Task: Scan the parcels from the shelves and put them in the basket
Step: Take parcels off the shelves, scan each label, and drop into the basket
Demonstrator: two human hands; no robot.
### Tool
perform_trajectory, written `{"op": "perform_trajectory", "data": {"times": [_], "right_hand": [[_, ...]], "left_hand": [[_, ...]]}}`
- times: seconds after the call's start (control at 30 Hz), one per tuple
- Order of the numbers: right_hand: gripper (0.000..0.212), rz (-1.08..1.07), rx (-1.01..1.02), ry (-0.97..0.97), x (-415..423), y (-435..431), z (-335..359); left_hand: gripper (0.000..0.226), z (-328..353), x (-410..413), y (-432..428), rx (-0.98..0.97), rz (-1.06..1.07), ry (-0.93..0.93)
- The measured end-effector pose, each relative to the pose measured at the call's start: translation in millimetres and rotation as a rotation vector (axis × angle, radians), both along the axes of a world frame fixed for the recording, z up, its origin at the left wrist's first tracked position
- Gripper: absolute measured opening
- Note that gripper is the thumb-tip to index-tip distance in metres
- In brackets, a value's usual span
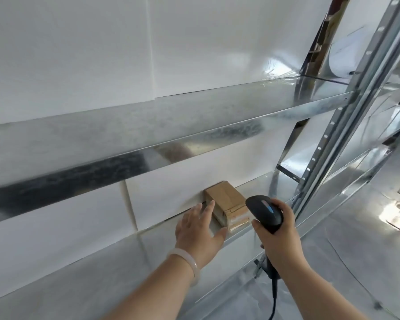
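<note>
A small brown cardboard parcel, wrapped in clear tape, lies on a metal shelf against the white back panel. My left hand reaches to its left side with fingers straight; the fingertips are at the parcel's left face and the thumb lies under its front corner. My right hand grips a black handheld barcode scanner just right of the parcel, its head pointing toward the shelf. The scanner's cable hangs down below my wrist. No basket is in view.
A higher metal shelf crosses the view above the parcel. A perforated steel upright stands to the right, with more shiny shelving beyond it. A lower shelf edge runs beneath my arms. White panels back the shelves.
</note>
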State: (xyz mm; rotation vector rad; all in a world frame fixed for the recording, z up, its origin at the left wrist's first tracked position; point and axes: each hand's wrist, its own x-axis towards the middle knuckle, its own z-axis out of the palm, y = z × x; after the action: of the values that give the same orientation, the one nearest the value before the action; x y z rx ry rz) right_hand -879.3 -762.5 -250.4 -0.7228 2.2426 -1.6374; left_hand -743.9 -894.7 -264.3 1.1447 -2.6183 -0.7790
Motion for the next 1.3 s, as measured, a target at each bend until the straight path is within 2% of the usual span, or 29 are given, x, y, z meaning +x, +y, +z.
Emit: {"op": "perform_trajectory", "data": {"times": [0.2,0.47,0.63,0.93,1.03,1.1,1.13,1.2,1.23,1.3], "right_hand": [[0.054,0.098,0.05,-0.002,-73.1,-24.5,-17.9],[0.054,0.387,0.133,-0.057,-164.0,-61.9,-42.6],[0.055,0.53,0.136,-0.107,-179.0,-92.8,-43.9],[0.051,0.66,0.131,-0.234,-178.0,-105.7,-51.4],[0.05,0.7,0.091,-0.275,-171.1,-101.9,-44.2],[0.05,0.756,0.062,-0.28,-163.4,-98.7,-36.3],[0.05,0.78,0.045,-0.27,-159.0,-97.2,-31.6],[0.05,0.782,0.003,-0.247,-151.4,-96.1,-24.3],[0.05,0.759,-0.018,-0.249,-148.5,-96.4,-21.6],[0.051,0.723,-0.037,-0.28,-142.7,-97.0,-15.7]], "left_hand": [[0.074,-16.0,-48.9,-12.9,0.009,0.075,-0.07],[0.071,-25.7,-126.5,-5.7,0.094,0.418,-0.014],[0.078,-22.7,-148.7,1.1,0.192,0.571,-0.024],[0.091,-23.3,-177.3,-1.6,0.353,0.689,0.072],[0.104,-20.0,-171.7,2.1,0.398,0.807,0.169],[0.105,-17.8,-159.1,6.1,0.461,0.87,0.318],[0.096,-17.1,-150.7,8.0,0.491,0.89,0.434],[0.062,-11.0,-134.3,15.9,0.521,0.901,0.64],[0.055,-6.7,-125.5,20.8,0.522,0.894,0.703],[0.055,3.8,-107.0,31.2,0.506,0.878,0.795]]}}
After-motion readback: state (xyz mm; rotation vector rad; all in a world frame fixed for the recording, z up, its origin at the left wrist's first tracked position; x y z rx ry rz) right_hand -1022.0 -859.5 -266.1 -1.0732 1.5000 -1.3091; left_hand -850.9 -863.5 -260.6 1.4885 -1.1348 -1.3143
